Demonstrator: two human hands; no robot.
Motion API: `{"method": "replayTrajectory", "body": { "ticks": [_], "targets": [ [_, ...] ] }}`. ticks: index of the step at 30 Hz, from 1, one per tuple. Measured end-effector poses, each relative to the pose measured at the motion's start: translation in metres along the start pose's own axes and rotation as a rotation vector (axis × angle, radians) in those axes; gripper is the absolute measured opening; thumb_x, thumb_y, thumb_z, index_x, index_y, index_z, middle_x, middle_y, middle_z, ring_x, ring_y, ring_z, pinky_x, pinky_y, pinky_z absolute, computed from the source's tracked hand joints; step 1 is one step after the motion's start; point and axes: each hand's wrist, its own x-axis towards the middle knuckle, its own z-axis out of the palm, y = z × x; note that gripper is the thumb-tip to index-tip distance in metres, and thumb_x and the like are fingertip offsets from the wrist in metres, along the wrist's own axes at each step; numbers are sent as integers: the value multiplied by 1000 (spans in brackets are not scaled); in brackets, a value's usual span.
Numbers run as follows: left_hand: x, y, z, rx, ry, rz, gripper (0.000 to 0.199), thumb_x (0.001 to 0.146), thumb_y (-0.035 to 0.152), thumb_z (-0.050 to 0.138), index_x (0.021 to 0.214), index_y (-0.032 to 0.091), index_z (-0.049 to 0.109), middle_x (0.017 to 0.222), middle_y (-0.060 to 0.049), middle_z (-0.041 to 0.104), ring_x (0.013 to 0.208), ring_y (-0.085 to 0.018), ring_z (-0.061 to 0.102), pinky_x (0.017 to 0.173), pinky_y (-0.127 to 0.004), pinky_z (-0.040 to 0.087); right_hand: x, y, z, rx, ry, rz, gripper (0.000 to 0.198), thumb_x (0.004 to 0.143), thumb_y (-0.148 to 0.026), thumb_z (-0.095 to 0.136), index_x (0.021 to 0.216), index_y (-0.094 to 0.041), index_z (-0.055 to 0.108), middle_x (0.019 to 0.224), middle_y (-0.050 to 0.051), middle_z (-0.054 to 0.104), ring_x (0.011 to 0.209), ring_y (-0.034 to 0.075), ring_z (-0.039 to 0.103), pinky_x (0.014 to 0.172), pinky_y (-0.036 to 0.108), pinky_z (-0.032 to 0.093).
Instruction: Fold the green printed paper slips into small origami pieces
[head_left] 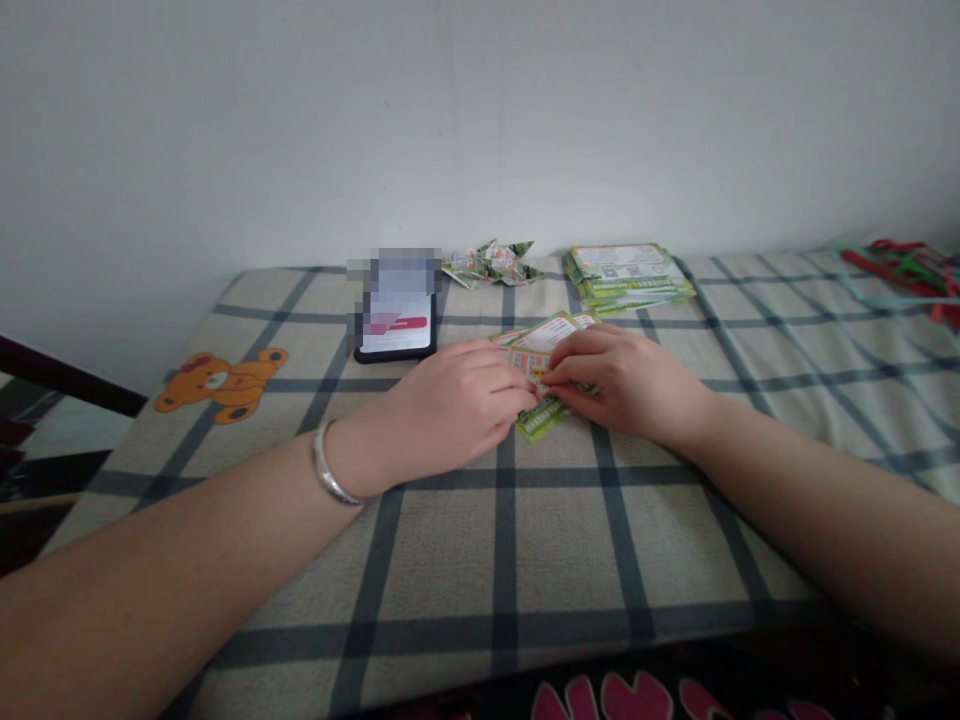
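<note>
Both hands meet over a green and white printed paper card (pixel 541 425) at the middle of the table. My left hand (pixel 457 405), with a silver bangle at the wrist, pinches the card's left side. From the right, my right hand (pixel 622 380) pinches the same card, fingertips almost touching the left ones. Another printed card (pixel 559 330) lies just beyond the fingers, partly covered by them. Behind stand folded paper pieces (pixel 495 264) with pointed corners, in the same print. A stack of such cards (pixel 626 272) rests at the back, to the right of them.
A phone (pixel 397 330) in a black case lies left of the cards. The checked tablecloth (pixel 442 580) bears an orange bear picture (pixel 221 385) at the left. Red and green strips (pixel 911 270) lie at the far right. A white wall (pixel 480 120) rises behind the table.
</note>
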Motion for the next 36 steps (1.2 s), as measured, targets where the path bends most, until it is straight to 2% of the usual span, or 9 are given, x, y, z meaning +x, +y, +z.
{"method": "replayTrajectory", "body": {
  "ticks": [14,21,28,36],
  "targets": [
    [0,2,-1,49,-65,7,22,90,18,53,106,15,69,104,-7,72,102,-25,64,93,-44,53,0,-6,-1,-62,-21,32,19,91,-24,56,89,-17,74,97,10,71,89,22,64,80,35,47],
    [1,7,-2,62,-77,-19,20,88,14,54,102,14,69,100,-8,71,99,-23,64,89,-41,54,0,-8,-3,-140,-5,-31,22,94,-23,52,95,-18,74,105,10,72,93,24,61,81,40,46],
    [2,9,-4,73,-70,-30,19,88,15,54,100,14,68,99,-7,71,96,-24,64,86,-40,55,-2,-8,-11,-93,-114,-140,20,94,-22,52,99,-20,71,98,6,72,100,23,59,85,38,44],
    [4,9,-4,68,-94,-25,17,89,15,52,96,14,67,95,-6,69,94,-25,62,84,-42,55,1,-18,-14,-201,-156,-124,20,90,-15,51,93,-18,70,99,7,71,97,25,60,82,38,44]
  ]
}}
